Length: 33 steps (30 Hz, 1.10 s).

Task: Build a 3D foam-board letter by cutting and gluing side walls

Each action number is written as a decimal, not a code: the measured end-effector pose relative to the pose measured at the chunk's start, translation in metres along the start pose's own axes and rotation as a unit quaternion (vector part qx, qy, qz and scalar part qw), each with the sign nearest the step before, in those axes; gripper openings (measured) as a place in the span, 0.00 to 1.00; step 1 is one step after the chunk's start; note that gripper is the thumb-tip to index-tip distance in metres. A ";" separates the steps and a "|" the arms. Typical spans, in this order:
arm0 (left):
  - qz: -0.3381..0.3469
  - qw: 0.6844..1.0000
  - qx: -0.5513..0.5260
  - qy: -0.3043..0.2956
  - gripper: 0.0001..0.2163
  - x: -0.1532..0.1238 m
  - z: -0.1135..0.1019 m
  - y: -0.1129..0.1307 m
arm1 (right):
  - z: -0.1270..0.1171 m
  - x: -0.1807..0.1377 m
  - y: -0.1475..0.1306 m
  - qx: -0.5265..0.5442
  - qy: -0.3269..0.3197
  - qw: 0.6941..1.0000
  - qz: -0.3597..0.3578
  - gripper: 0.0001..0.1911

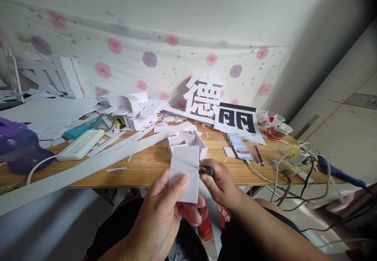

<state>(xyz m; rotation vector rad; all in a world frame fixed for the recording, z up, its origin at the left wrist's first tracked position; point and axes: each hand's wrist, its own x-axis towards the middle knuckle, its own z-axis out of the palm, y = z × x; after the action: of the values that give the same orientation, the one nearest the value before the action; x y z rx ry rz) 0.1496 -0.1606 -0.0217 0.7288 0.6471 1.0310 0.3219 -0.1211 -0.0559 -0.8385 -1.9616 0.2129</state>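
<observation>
A small rectangular piece of white board (185,161) is gripped in my left hand (167,206), thumb on its face and fingers behind. My right hand (225,184) is closed round a dark-handled utility knife (208,170), with its tip at the board's right edge. Most of the blade is hidden or too small to make out. Just beyond the board, a white built-up letter part (202,145) with upright walls sits on the wooden table (147,172). A long white strip (118,161) runs from it to the lower left.
Behind stand a cut-out white character (203,96) and a sheet printed with a black character (237,117). At right are a phone (243,147), a paper bowl (277,129), a power strip (294,165) with cables and a blue-handled tool (338,172). White scraps, a power bank (81,145) and a purple bottle (22,147) lie left.
</observation>
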 end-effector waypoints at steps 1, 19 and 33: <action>-0.004 1.000 0.000 -0.005 0.10 0.000 0.000 0.000 | 0.000 0.000 0.000 0.000 0.000 1.000 0.002 0.17; -0.021 0.999 0.028 -0.027 0.15 -0.004 0.000 -0.003 | 0.011 -0.004 0.005 -0.009 0.006 0.999 -0.033 0.16; -0.023 1.000 0.015 -0.001 0.16 -0.005 -0.001 -0.004 | 0.013 -0.002 0.006 -0.016 0.018 0.999 -0.034 0.16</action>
<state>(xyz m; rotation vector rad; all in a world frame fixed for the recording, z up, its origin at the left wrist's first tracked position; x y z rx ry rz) 0.1489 -0.1664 -0.0253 0.7378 0.6765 0.9806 0.3147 -0.1154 -0.0675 -0.7883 -1.9615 0.1261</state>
